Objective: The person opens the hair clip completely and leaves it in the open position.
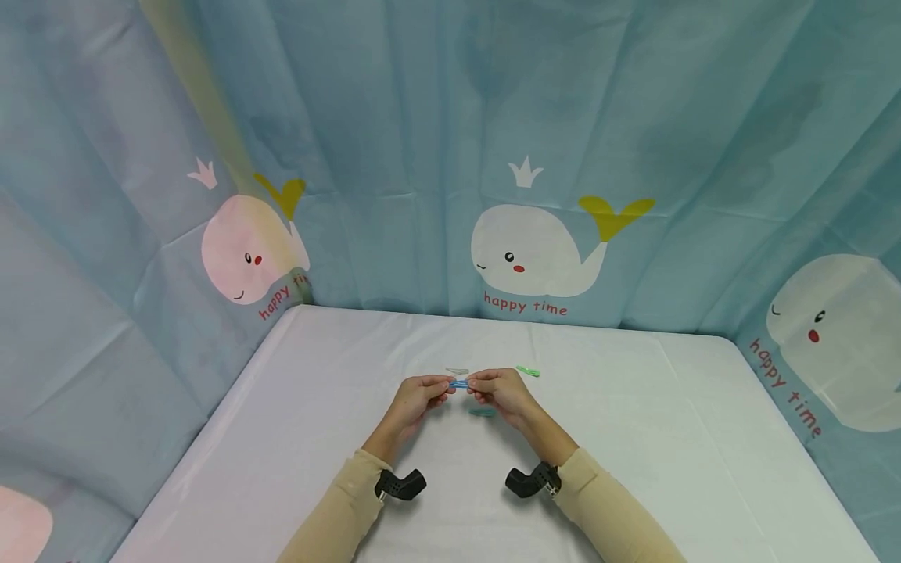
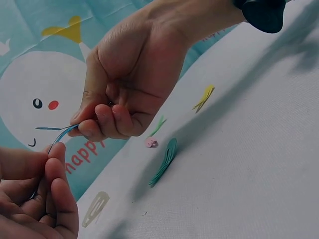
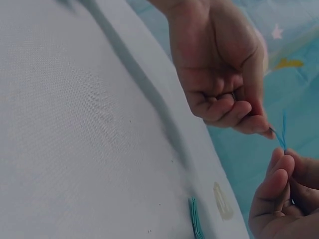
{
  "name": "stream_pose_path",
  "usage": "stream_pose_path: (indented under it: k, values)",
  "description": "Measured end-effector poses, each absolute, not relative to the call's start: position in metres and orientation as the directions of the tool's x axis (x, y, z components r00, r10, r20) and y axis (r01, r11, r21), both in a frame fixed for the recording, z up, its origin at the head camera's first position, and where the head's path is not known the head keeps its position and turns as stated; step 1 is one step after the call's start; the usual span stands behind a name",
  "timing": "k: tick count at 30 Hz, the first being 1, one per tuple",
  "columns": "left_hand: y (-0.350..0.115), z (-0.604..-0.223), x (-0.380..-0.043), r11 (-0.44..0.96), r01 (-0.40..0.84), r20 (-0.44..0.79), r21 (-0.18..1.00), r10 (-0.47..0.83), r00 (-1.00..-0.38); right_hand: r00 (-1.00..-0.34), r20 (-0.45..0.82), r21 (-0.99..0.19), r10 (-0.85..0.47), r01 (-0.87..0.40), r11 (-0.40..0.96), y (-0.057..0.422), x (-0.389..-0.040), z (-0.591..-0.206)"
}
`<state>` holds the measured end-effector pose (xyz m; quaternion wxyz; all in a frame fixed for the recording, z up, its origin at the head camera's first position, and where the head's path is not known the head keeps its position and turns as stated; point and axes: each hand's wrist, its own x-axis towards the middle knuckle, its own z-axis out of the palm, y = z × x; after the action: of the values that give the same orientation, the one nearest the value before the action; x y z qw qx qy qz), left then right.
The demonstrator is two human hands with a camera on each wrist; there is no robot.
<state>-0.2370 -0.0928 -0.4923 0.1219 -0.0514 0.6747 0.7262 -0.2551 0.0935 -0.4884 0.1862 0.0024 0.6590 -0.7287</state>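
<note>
Both hands meet over the white table, pinching a thin blue snap hair clip (image 1: 459, 384) from its two ends. Thumb and fingertips of the left hand (image 1: 418, 400) grip one end, while those of the right hand (image 1: 503, 392) grip the other. In the left wrist view the blue clip (image 2: 62, 133) shows two thin strips standing apart; the right wrist view also shows the blue clip (image 3: 283, 137) with its strips split. Fingers hide its ends. Below the hands lie teal hair clips (image 2: 163, 163), bunched together. A beige hair clip (image 1: 457, 371) lies just beyond the fingers.
A bright green clip (image 1: 528, 371) lies beyond the right hand. The left wrist view also shows a yellow clip (image 2: 205, 97) and a small pink piece (image 2: 151, 142) on the white table (image 1: 317, 407). A blue whale-print curtain (image 1: 422, 156) hangs around the table.
</note>
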Motion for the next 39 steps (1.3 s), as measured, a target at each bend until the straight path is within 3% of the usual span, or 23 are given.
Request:
stream_pose_path:
  k: [12,19,25,39]
  values:
    - [-0.0954,-0.4972,-0.2343,-0.117,-0.159,-0.14,0.98,0.153,-0.978,-0.932,-0.242,-0.965,-0.269,0.261,-0.038,0.0957,-0.2548,-0.4905]
    - [-0.0934,-0.4942,-0.2398,-0.087,-0.221,-0.213,0.971,0.091,-0.973,-0.935,-0.222,-0.971,-0.278,0.237,-0.022,0.0946,-0.2558,-0.4871]
    - [-0.0923,-0.4918,-0.2403,-0.092,-0.19,-0.185,0.977,0.067,-0.981,-0.94,-0.204,-0.977,-0.274,0.212,0.002,0.0937,-0.2581,-0.4848]
    - [-0.0924,-0.4979,-0.2394,0.019,-0.154,-0.154,0.988,0.039,-0.987,-0.948,-0.213,-0.977,-0.238,0.202,0.07,0.0944,-0.2566,-0.4886]
